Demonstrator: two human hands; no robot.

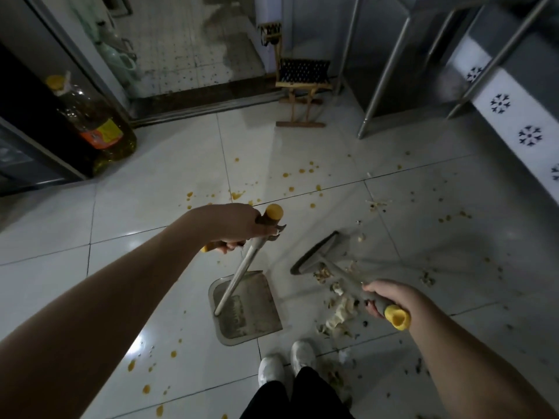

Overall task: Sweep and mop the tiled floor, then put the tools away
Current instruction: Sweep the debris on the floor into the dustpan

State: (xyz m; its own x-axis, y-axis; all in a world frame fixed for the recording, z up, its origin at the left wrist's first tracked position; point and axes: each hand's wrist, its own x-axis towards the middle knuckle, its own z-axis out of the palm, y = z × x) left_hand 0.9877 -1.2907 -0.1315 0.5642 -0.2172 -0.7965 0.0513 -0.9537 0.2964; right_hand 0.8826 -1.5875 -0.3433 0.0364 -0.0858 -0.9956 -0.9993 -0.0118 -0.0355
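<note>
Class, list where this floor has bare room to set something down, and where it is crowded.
Bare tiles: left of the dustpan, toward the oil bottle, and before the folding stool. Crowded: scraps around the broom head on the right; yellow spots mid-floor.

No writing is legible anywhere; the large clear plastic bottle of yellow oil with a yellow cap (79, 107) carries an orange and yellow paper label (102, 133) low on its side, its print too blurred to read; far right of that bottle, white wall tiles (514, 116) bear black snowflake-like motifs, not letters.
</note>
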